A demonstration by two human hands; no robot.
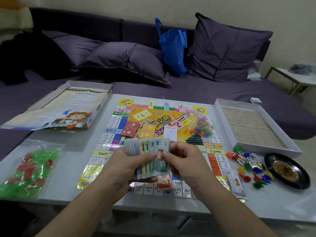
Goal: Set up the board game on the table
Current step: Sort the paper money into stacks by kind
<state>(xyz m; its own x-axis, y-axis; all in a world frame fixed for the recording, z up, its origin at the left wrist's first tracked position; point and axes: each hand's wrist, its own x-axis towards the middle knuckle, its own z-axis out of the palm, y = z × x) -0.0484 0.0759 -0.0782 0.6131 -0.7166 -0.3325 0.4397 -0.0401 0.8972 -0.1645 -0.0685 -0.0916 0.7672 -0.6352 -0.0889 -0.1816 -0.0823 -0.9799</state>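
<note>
Both hands [171, 161] round fanned play money [148, 151]

Board [109, 134] mid-table; lid [95, 106] left, tray [256, 146] right.

Single head-mounted wide-angle view; looks forward and down over the table [68, 194] from its near edge; both forearms enter from the bottom, hands close to the lens at frame centre; sofa [205, 93] fills the background beyond the far edge; edges show wide-angle bending; no second view to overlap.
</note>
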